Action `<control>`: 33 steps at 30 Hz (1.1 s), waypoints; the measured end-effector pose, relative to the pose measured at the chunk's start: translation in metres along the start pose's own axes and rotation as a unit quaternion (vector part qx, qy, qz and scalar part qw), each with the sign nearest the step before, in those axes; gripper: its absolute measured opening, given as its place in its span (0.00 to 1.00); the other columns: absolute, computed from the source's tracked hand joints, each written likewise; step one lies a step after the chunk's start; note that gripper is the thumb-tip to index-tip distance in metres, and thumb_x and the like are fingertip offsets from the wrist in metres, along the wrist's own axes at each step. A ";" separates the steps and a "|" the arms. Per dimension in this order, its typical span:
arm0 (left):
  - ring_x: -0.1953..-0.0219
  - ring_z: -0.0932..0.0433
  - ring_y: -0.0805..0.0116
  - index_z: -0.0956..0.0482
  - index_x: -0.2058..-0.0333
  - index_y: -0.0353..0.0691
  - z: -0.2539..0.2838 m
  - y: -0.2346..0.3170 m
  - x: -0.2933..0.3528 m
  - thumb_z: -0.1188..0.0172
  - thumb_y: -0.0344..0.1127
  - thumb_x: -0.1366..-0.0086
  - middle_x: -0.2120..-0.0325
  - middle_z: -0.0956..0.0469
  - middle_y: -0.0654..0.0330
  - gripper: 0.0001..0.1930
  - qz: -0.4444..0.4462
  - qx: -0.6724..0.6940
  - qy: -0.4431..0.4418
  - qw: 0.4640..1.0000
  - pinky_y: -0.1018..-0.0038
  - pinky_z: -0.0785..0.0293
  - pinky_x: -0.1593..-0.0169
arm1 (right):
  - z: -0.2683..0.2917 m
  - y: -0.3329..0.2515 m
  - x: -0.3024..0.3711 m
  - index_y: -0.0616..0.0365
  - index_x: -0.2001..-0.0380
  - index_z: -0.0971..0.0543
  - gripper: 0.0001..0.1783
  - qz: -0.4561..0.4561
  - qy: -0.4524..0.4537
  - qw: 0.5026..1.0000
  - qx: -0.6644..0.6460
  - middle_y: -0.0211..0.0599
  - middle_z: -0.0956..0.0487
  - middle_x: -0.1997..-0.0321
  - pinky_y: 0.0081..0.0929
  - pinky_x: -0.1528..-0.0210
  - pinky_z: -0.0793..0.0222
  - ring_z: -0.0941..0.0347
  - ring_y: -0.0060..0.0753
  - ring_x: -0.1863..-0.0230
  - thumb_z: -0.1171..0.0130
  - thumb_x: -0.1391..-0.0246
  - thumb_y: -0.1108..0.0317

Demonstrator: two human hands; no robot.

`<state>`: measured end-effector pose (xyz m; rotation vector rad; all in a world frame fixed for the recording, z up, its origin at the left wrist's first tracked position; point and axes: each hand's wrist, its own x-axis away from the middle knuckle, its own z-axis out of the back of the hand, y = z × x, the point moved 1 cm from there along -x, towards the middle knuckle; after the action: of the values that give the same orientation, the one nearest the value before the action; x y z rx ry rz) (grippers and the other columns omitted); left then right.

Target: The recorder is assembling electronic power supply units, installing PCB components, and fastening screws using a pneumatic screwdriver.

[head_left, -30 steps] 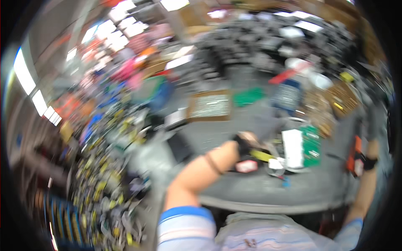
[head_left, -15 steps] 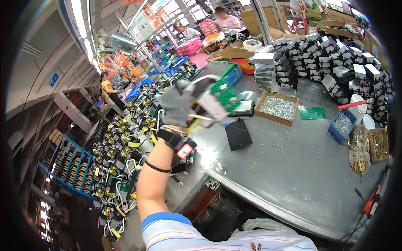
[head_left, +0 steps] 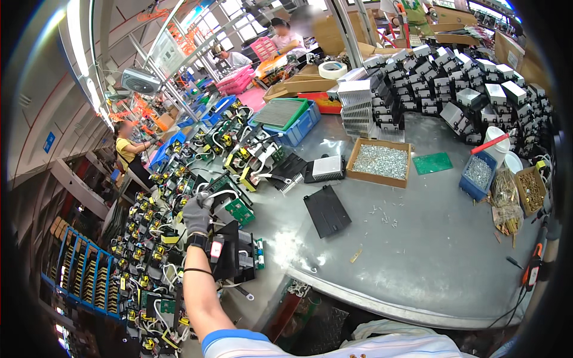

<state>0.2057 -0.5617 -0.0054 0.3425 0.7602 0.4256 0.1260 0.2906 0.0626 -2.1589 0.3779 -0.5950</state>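
My left hand (head_left: 196,216), in a grey glove, is over the crowded left side of the bench. Its fingers are closed at the near edge of an electronic unit with a green circuit board (head_left: 239,211) and white cables; the exact grip is partly hidden. Just by my wrist stands a black-cased unit (head_left: 243,253) with metal fins. At the dim right rim, what looks like my right hand (head_left: 550,206) and forearm shows beside the brass screws; its fingers cannot be made out. A flat black cover (head_left: 327,211) lies on the metal table (head_left: 418,250).
Many wired units (head_left: 149,238) crowd the left. Beyond the cover are a cardboard tray of screws (head_left: 379,162), a blue bin (head_left: 477,176) and stacked metal housings (head_left: 430,89). An orange electric screwdriver (head_left: 533,265) is at right. Several people work farther back.
My left hand has carried the electronic unit left and down, from above the table to the crowded units. A forearm shape has appeared at the right rim. The view has shifted slightly.
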 end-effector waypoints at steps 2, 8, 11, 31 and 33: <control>0.73 0.21 0.68 0.20 0.67 0.36 0.002 0.007 0.001 0.35 0.35 0.46 0.76 0.20 0.56 0.11 0.031 0.051 -0.036 0.998 0.74 0.27 0.65 | 0.000 0.004 -0.005 0.62 0.53 0.27 0.18 0.247 0.062 0.899 0.355 0.36 0.24 0.57 0.24 0.54 0.33 0.29 0.27 0.57 0.42 0.48 0.68; 0.63 0.21 0.59 0.20 0.61 0.46 0.029 0.054 -0.017 0.30 0.48 0.57 0.65 0.20 0.53 0.23 0.072 -0.076 -0.388 0.915 0.66 0.26 0.58 | 0.040 0.027 -0.048 0.63 0.46 0.31 0.23 0.427 -0.156 0.835 0.309 0.34 0.29 0.47 0.26 0.41 0.42 0.36 0.28 0.44 0.51 0.45 0.69; 0.63 0.23 0.57 0.30 0.51 0.39 0.019 0.138 -0.016 0.37 0.44 0.47 0.61 0.22 0.54 0.26 -0.126 -0.218 -0.359 0.899 0.67 0.28 0.57 | 0.069 0.045 -0.042 0.62 0.50 0.29 0.21 0.363 -0.210 0.827 0.375 0.38 0.27 0.51 0.28 0.45 0.39 0.33 0.32 0.48 0.49 0.47 0.65; 0.59 0.26 0.51 0.30 0.51 0.40 -0.168 0.725 0.286 0.40 0.49 0.45 0.61 0.26 0.49 0.27 -0.674 0.231 -0.526 0.465 0.61 0.30 0.56 | 0.364 -0.113 -0.119 0.60 0.60 0.23 0.29 0.156 0.330 0.518 0.774 0.50 0.22 0.61 0.44 0.58 0.29 0.25 0.49 0.58 0.38 0.62 0.49; 0.60 0.25 0.53 0.30 0.51 0.40 -0.182 0.739 0.303 0.39 0.49 0.45 0.60 0.25 0.51 0.27 -0.662 0.227 -0.525 0.485 0.64 0.29 0.56 | 0.355 -0.088 -0.126 0.56 0.69 0.19 0.22 0.198 0.344 0.601 0.694 0.48 0.21 0.66 0.44 0.61 0.29 0.24 0.48 0.64 0.43 0.58 0.48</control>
<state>0.0893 0.2486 0.0222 0.3264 -0.2981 -1.4599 0.2156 0.6344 -0.0917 -0.2406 0.5095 -0.9705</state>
